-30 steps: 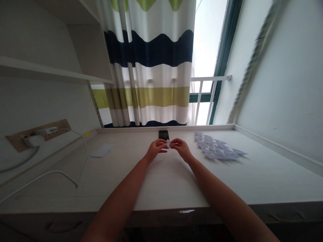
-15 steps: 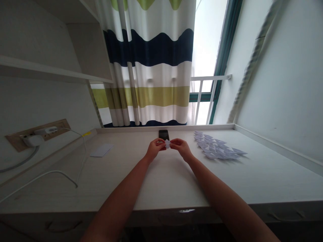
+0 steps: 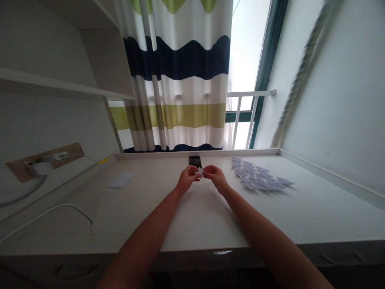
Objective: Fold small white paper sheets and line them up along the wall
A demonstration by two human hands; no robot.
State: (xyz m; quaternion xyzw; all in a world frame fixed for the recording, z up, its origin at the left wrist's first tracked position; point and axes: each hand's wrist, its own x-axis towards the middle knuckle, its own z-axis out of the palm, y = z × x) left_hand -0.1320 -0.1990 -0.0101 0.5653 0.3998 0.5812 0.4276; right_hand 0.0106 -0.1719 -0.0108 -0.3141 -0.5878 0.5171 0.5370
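Observation:
A small folded piece of white paper [image 3: 199, 172] is held between my two hands above the middle of the desk. My left hand [image 3: 187, 178] pinches its left side, and my right hand [image 3: 215, 177] grips the right side with fingertips closed. The fingers cover part of its folds. Just beyond my hands lies a dark phone [image 3: 195, 161], its near end hidden by them. To the right, many folded white paper pieces [image 3: 258, 176] with pointed tips lie grouped in overlapping rows on the desk.
Flat white paper sheets [image 3: 121, 180] lie on the left of the desk [image 3: 204, 224]. A white cable [image 3: 96, 196] runs from the wall socket [image 3: 48, 158] across the left side. A raised ledge [image 3: 168, 155] borders the back, below a striped curtain [image 3: 180, 92].
The paper's outline has changed from a flat diamond to a more opened, uneven shape between my fingers. My left hand has shifted slightly; my right hand stays almost in place.

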